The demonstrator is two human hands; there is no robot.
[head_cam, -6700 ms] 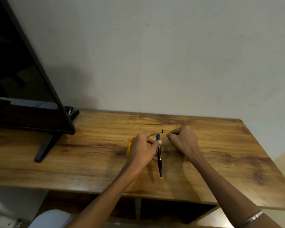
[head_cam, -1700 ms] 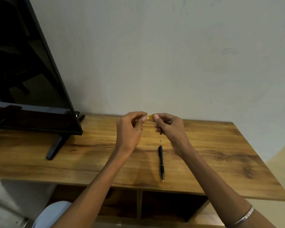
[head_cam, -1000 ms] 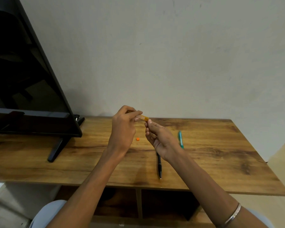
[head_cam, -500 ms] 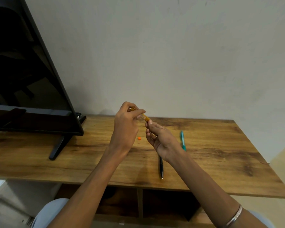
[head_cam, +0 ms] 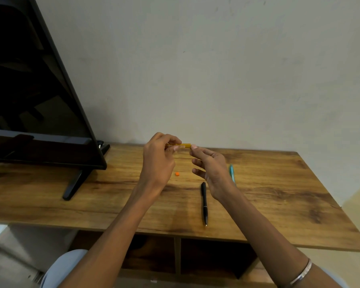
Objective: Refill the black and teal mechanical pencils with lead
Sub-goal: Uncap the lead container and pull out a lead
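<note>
TV (head_cam: 29, 90) standing far L on wooden table (head_cam: 279, 204), stand foot (head_cam: 75, 183) resting on tabletop. L hand (head_cam: 158, 159) hovering above table, fingertips pinching L end of yellow lead tube (head_cam: 183, 145), tube lying roughly horizontal in air. Orange cap (head_cam: 177, 173) sitting on table below, betw. hands. R hand (head_cam: 212, 171) raised, fingers loosely spread, index tip touching tube's R end; not gripping anything. Black pencil (head_cam: 204, 202) lying on table, tip toward near edge, just below R hand. Teal pencil (head_cam: 231, 172) lying beyond, partly hidden behind R hand. Metal bangle (head_cam: 299, 273) showing on R wrist.
</note>
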